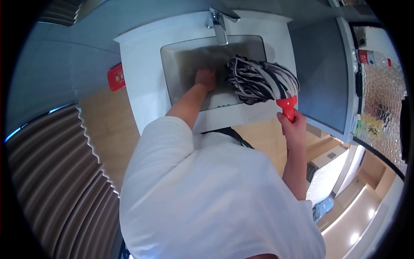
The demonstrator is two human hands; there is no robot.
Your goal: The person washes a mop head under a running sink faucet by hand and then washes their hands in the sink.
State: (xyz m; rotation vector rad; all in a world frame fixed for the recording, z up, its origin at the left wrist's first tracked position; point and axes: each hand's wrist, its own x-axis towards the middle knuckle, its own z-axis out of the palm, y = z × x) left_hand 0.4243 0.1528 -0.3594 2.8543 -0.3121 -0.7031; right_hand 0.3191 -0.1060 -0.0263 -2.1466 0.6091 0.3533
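Red handle (286, 103) in right grip (294, 126); mop (261, 80) beyond.

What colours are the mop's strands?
The strands are dark and whitish, mixed; see the head view.

Just right of the flat grey panel with pale edging (319, 77), I see a shiny, rippled silvery pane (379, 93). Below the panel I spot 1 pale-blue object (323, 209). Well left of the panel I have 1 red, round-cornered object (115, 78) and, lower, a brown pleated curtain (60, 185).
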